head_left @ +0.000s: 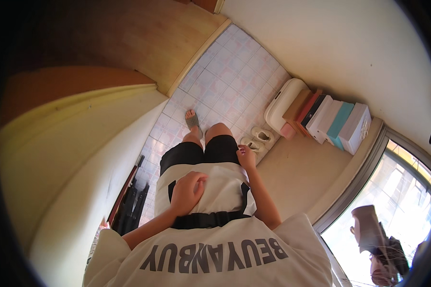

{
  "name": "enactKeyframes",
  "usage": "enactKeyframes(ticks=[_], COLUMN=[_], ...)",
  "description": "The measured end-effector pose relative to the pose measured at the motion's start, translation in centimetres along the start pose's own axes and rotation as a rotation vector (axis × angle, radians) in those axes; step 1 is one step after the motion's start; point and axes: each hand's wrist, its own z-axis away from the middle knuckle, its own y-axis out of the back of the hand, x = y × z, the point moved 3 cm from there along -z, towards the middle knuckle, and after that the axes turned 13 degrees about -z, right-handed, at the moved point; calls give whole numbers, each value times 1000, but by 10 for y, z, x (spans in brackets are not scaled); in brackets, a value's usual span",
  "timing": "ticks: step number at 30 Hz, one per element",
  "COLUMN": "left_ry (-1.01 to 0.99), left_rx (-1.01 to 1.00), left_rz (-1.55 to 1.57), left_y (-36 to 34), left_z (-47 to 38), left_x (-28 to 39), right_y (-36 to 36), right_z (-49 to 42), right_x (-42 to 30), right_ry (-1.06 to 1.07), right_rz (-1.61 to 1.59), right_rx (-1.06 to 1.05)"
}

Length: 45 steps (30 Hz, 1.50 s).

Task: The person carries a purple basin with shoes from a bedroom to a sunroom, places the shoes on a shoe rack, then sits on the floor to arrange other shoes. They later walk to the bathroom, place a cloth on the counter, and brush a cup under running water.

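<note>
My left hand [189,190] is raised in front of my belly, over the white T-shirt [215,254], with its fingers loosely curled; I see nothing in it. Beside my thigh, at the edge of the black shorts [221,149], hangs my right hand [246,156], fingers bent, and whether it holds anything is not clear. A black strap with a buckle [215,219] runs around my waist. A grey-green slipper [191,120] is on one foot, on the tiled floor.
Along the right wall stand a white lidded bin [285,98], a row of stacked boxes [330,118] and a pair of pale shoes [262,134]. Black folded items [131,204] lean by the left wall. A window [384,201] is at the lower right, a wooden floor [158,39] beyond the threshold.
</note>
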Motion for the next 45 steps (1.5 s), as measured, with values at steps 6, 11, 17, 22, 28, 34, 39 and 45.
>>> enactKeyframes(ticks=[6,11,17,22,28,34,39,45], left_ry=[38,57,217,347,411,414,446,494], left_rx=[81,207,504,-215,-95,60,70,255], left_rz=[50,79,-374,-26,146,193,214,435], left_y=[43,73,152,195,264,344,422,420], left_z=[-92,-180,-207,-162,-200,-237,-244,-243], left_x=[27,64,112,109,115,60,29,-52], right_y=[32,75,124,127,64,-20,-93,-145], right_z=[-99,-210,-323,-383,-430,-465,-496,-584], right_x=[-65,-130,-219,-318,-459,-561,-608,-621], right_ry=[11,53,184,330,493,570,513,477], right_rz=[-23,5,117,393,357,467,709,867], right_rx=[-24,-119,-220,-280,-489,-567,-648,-674])
